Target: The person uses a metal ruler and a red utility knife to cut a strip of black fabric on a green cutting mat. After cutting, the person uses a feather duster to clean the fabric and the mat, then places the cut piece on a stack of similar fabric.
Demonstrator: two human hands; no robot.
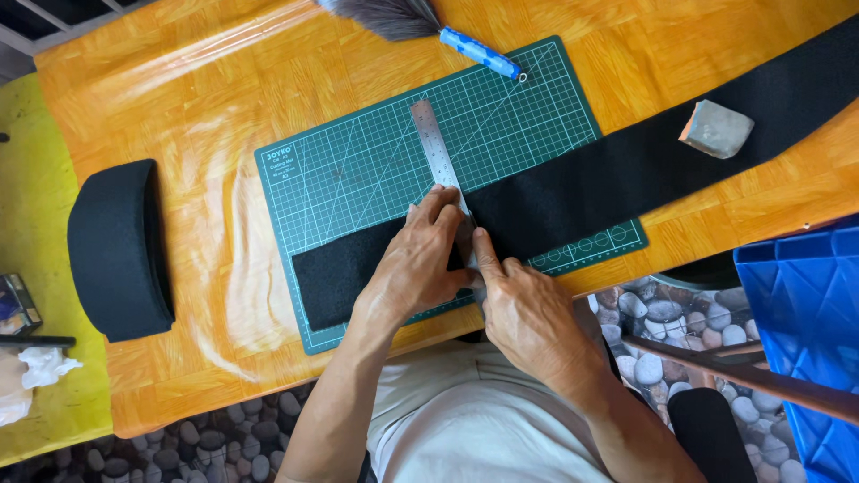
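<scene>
A long black fabric strip (626,161) lies across a green cutting mat (376,161) on the orange wooden table (179,89). A steel ruler (433,143) rests across the strip. My left hand (416,259) presses flat on the ruler and the fabric. My right hand (523,309) sits just right of the ruler, index finger stretched along its edge; whatever it may be holding is hidden.
A grey stone block (716,128) weighs the strip down at the right. A black fabric roll (118,250) lies at the left, a duster with a blue handle (479,51) at the top. A blue crate (805,322) stands at the lower right.
</scene>
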